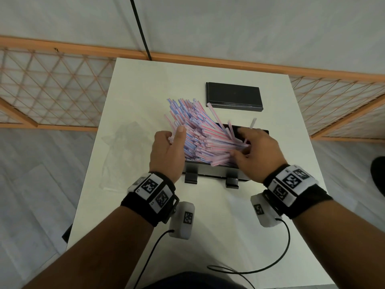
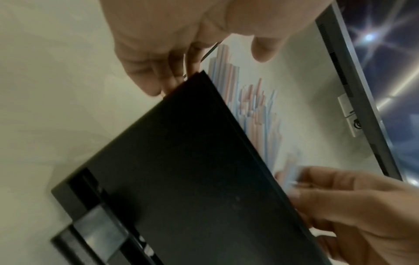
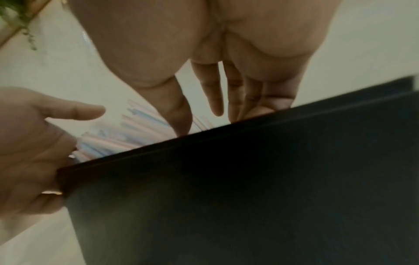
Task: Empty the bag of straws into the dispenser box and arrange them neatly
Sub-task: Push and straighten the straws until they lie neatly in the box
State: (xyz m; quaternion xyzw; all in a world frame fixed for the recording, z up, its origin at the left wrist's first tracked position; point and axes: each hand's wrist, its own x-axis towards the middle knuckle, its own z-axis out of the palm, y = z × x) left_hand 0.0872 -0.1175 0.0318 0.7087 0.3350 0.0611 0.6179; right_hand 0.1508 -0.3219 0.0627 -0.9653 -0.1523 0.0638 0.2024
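A loose bunch of pink and blue striped straws (image 1: 198,130) leans out of the black dispenser box (image 1: 214,170), fanning up and to the left over its rim. My left hand (image 1: 177,140) presses its fingers against the left side of the bunch, thumb raised. At the right end of the box my right hand (image 1: 241,144) rests on the straws' lower ends, fingers reaching into the box. The left wrist view shows the box's wall (image 2: 192,170) with straws (image 2: 256,111) behind it. In the right wrist view my right hand (image 3: 204,122) points straight fingers down past the box's edge (image 3: 249,188).
The box's black lid (image 1: 234,97) lies flat at the back of the white table (image 1: 208,226). An empty clear plastic bag (image 1: 123,147) lies at the table's left edge. One straw (image 1: 252,124) sticks up alone by the box's far right corner. A wooden lattice fence stands behind.
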